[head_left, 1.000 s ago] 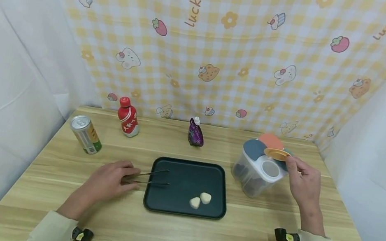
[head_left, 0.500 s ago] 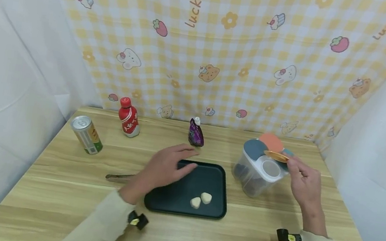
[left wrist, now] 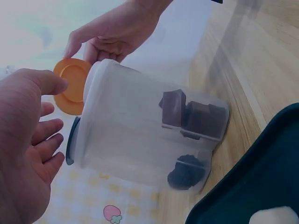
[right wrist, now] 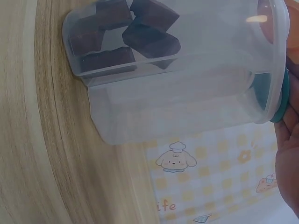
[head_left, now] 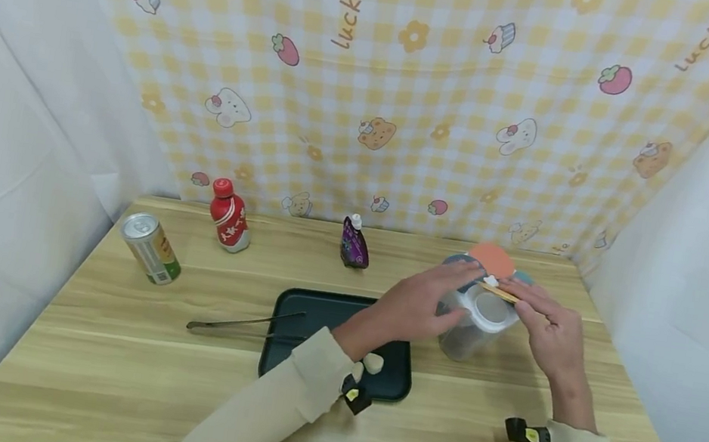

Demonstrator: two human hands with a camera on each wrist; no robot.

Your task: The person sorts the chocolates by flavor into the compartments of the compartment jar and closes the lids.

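Observation:
My right hand (head_left: 547, 330) pinches the raised orange lid (head_left: 499, 292) of a clear storage container (head_left: 468, 337). Below that lid, a round white-rimmed opening is uncovered. Blue, coral and teal lids cover the container's other compartments. Dark angular chunks (left wrist: 201, 119) lie at its bottom in the left wrist view, and more dark chunks (right wrist: 152, 35) show in the right wrist view. My left hand (head_left: 418, 303) reaches in from the left with fingers extended, holding nothing. Its thumb (left wrist: 51, 83) overlaps the orange lid in the left wrist view.
Under my left forearm, a dark green tray (head_left: 401, 388) carries two pale pieces (head_left: 373, 363). Metal tongs (head_left: 211, 325) rest across its left edge. Further back stand a can (head_left: 151, 248), a red bottle (head_left: 230, 218) and a purple pouch (head_left: 354, 244).
My left hand has let go of the tongs and moved right across the tray to the container. The right hand keeps hold of the orange lid, which now tilts differently.

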